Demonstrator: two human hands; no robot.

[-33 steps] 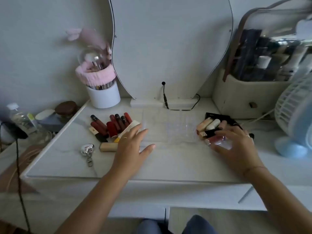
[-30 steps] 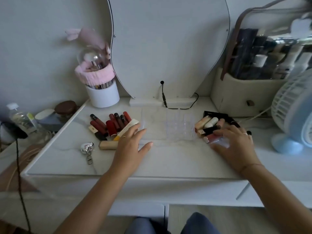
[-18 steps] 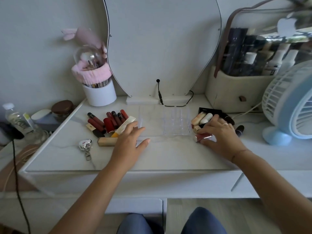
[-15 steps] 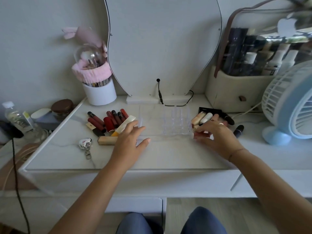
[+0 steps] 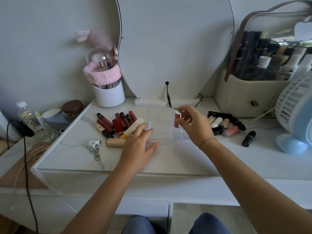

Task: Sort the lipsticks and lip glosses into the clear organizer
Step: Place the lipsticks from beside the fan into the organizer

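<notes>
The clear organizer (image 5: pixel 161 122) sits mid-table in front of the mirror. My right hand (image 5: pixel 194 124) holds a pink lip gloss (image 5: pixel 177 119) with a white cap upright over the organizer's right compartments. My left hand (image 5: pixel 139 144) rests flat, fingers spread, against the organizer's front left corner. A pile of red and dark lip glosses (image 5: pixel 118 123) lies left of the organizer, with a cream tube (image 5: pixel 133 128) and a tan lipstick (image 5: pixel 115 143). Another pile of lipsticks (image 5: pixel 222 124) lies to the right, and a black lipstick (image 5: pixel 248 138) lies apart from it.
A white brush cup with a pink band (image 5: pixel 108 92) stands at the back left. A mirror (image 5: pixel 173 48) rises behind, a beige cosmetics case (image 5: pixel 244 97) and a blue fan (image 5: pixel 295 115) stand right. A silver heart keychain (image 5: pixel 94 146) lies front left.
My right hand picked a pink lip gloss out of the right pile, lifted it and carried it left over the organizer. My left hand stayed at the organizer's corner.
</notes>
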